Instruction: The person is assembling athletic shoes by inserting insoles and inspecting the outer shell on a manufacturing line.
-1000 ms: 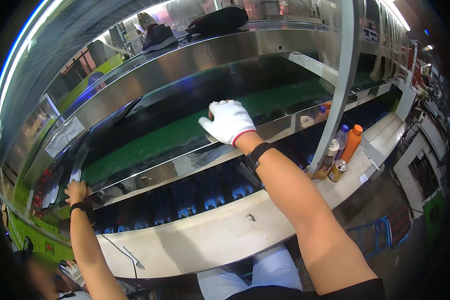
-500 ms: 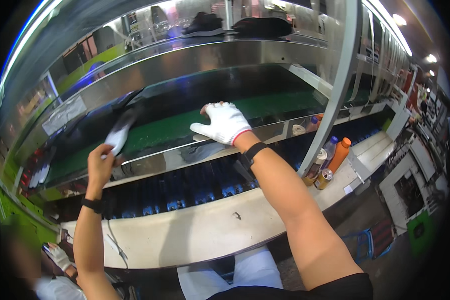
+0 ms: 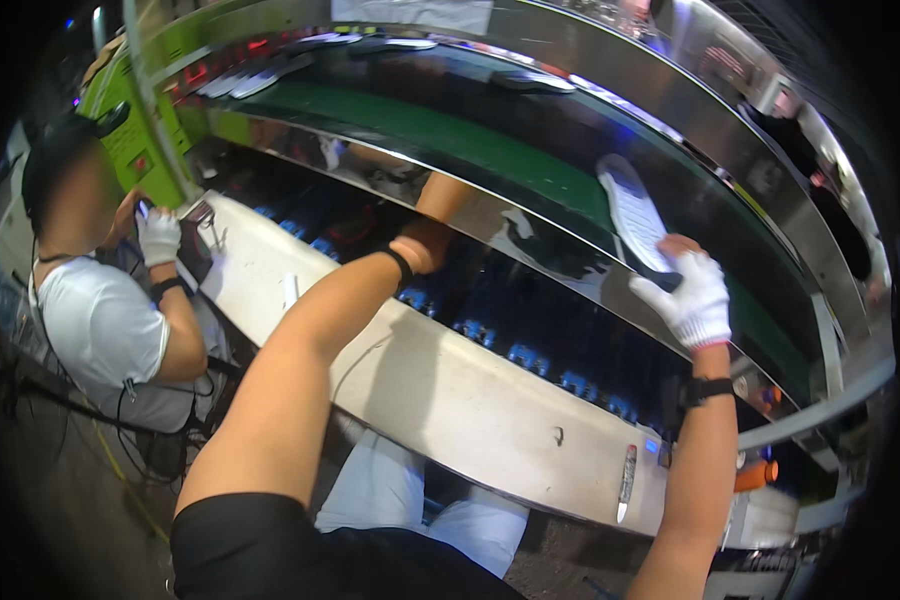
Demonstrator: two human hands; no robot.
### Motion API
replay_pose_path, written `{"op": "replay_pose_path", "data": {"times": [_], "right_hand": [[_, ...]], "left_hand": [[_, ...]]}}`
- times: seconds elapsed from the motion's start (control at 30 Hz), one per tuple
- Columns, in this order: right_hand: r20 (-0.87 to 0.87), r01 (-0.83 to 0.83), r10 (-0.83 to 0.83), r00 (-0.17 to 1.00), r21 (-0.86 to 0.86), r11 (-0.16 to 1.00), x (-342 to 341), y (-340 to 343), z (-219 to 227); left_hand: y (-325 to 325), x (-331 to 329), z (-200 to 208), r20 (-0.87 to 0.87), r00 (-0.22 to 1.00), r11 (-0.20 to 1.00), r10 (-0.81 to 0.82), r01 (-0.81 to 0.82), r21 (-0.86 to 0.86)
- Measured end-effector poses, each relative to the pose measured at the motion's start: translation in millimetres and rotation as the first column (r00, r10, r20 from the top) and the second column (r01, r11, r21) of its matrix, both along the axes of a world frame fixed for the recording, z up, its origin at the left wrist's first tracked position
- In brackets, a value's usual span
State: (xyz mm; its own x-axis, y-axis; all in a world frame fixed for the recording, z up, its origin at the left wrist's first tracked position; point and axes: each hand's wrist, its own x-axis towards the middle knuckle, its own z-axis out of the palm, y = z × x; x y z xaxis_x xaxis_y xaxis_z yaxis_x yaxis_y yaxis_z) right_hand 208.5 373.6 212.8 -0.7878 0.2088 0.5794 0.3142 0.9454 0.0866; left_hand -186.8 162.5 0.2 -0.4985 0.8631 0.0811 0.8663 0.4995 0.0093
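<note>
A pale shoe sole (image 3: 630, 208) with a ridged face lies tilted over the green and black conveyor belt (image 3: 410, 125). My right hand (image 3: 698, 298), in a white knitted glove with bare fingertips, is closed on its near end, fingers over the face and thumb off to the left side. My left hand (image 3: 428, 243), ungloved, is down by the shiny metal front panel (image 3: 530, 235) of the conveyor, above the dark rollers. Its fingers are hidden, so what it touches does not show. The panel mirrors the left arm.
More soles (image 3: 255, 84) lie at the belt's left end, and another sole (image 3: 533, 82) toward its far edge. A knife (image 3: 626, 484) rests on the white ledge (image 3: 450, 410). An orange bottle (image 3: 756, 476) stands at right. A seated co-worker (image 3: 105, 320) is at left.
The view has swung left. The left hand, which held a blurred pale sole, has dropped to the front panel. The right hand, open before, now grips a sole.
</note>
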Motion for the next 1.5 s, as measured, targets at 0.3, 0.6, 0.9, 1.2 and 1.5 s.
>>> {"op": "replay_pose_path", "data": {"times": [0.3,0.6,0.9,1.2,1.5], "right_hand": [[-0.013,0.000,-0.001,1.000,-0.146,0.989,-17.0,-7.3,0.9],[-0.028,-0.075,0.072,0.997,-0.107,0.991,-14.4,8.3,-6.1],[0.037,0.067,-0.063,0.997,-0.133,0.989,-12.9,32.5,-10.0],[0.064,0.064,-0.057,0.996,-0.106,0.992,-28.3,37.9,-20.0],[0.051,0.039,-0.031,0.998,-0.171,0.984,-9.3,80.6,-32.4]], "left_hand": [[-74.5,-145.4,-52.5,0.079,0.833,0.834,0.548,-0.536,-0.135],[-56.0,-101.1,-53.3,-0.155,0.854,0.863,0.496,-0.464,0.199],[-43.5,28.8,99.3,0.387,0.916,0.945,-0.109,0.216,-0.244],[-150.4,185.8,23.1,0.311,0.679,0.738,-0.665,0.661,0.135],[-178.6,366.9,-55.5,-0.114,0.710,0.521,-0.695,0.607,0.600]]}}
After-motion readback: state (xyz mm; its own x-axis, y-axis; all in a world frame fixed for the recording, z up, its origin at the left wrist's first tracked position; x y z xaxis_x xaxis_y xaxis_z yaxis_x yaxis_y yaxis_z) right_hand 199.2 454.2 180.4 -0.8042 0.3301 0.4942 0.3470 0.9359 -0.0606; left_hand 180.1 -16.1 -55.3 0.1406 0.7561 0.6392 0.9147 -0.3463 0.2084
